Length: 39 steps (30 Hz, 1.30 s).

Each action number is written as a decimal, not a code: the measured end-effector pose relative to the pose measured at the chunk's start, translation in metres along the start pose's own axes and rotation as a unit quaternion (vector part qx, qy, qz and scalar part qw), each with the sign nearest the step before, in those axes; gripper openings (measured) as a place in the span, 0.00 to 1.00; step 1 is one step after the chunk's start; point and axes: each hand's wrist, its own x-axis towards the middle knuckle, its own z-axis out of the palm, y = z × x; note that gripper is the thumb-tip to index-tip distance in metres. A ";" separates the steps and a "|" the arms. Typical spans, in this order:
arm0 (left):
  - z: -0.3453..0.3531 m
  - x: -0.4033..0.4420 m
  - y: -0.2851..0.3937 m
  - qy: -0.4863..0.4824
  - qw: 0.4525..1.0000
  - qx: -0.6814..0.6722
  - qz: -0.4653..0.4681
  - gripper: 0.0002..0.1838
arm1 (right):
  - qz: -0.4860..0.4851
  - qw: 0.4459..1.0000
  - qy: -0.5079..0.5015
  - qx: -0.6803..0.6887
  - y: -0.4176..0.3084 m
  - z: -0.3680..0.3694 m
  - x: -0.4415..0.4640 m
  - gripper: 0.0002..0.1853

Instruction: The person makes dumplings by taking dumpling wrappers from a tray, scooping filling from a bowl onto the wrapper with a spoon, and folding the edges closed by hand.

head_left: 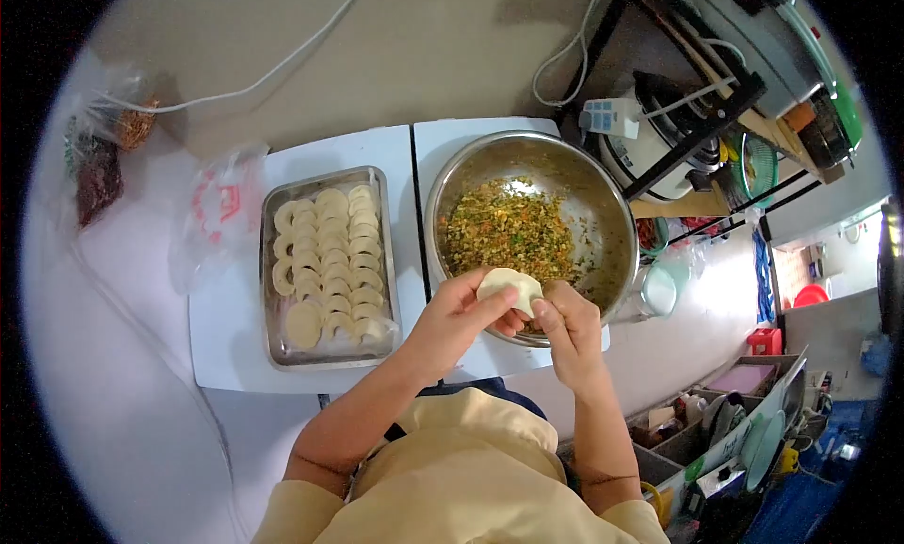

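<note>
Over the near rim of a large steel bowl (612, 210), my left hand (466, 316) and my right hand (568, 332) hold one pale folded dumpling (511, 288) between them. The fingers and thumb of each hand pinch its edge. Chopped filling (504, 229) with green and orange bits covers the bowl's left and middle part. To the left of the bowl, a rectangular metal tray (330, 361) carries rows of folded dumplings (333, 256). A flat round wrapper (304, 325) lies at the tray's lower left.
A clear plastic bag (221, 205) with red print lies left of the tray. A white power strip (610, 118) hangs by a dark metal rack at the upper right. Open compartments (678, 431) with kitchen items stand at the lower right.
</note>
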 end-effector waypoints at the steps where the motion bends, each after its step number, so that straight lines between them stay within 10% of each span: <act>1: -0.003 -0.002 0.000 -0.007 1.000 0.005 -0.004 0.14 | -0.018 1.000 -0.014 -0.017 0.000 0.000 0.001 0.11; 10: -0.034 -0.031 0.008 -0.025 1.000 0.012 0.001 0.22 | 0.139 0.982 -0.016 0.130 -0.007 0.033 -0.002 0.08; 14: -0.053 -0.042 -0.006 -0.067 0.997 0.037 -0.002 0.24 | 0.059 0.994 -0.095 0.013 0.002 0.062 -0.003 0.06; 16: -0.060 -0.047 -0.006 -0.030 0.952 0.306 -0.004 0.29 | 0.042 0.992 -0.113 -0.023 -0.005 0.079 -0.001 0.06; 20: -0.062 -0.055 -0.020 0.113 0.922 0.368 -0.043 0.24 | -0.006 0.988 -0.064 -0.137 -0.006 0.118 -0.005 0.05; 22: -0.073 -0.059 -0.046 0.174 0.903 0.385 0.077 0.22 | -0.106 0.962 -0.033 -0.249 0.002 0.136 -0.008 0.07; 28: -0.099 -0.069 -0.054 0.292 0.944 -0.156 0.013 0.16 | -0.166 0.941 -0.097 -0.278 0.007 0.171 -0.025 0.24; 39: -0.177 -0.119 -0.094 0.401 0.826 0.390 0.067 0.15 | 0.045 0.986 -0.092 -0.130 0.019 0.140 -0.037 0.22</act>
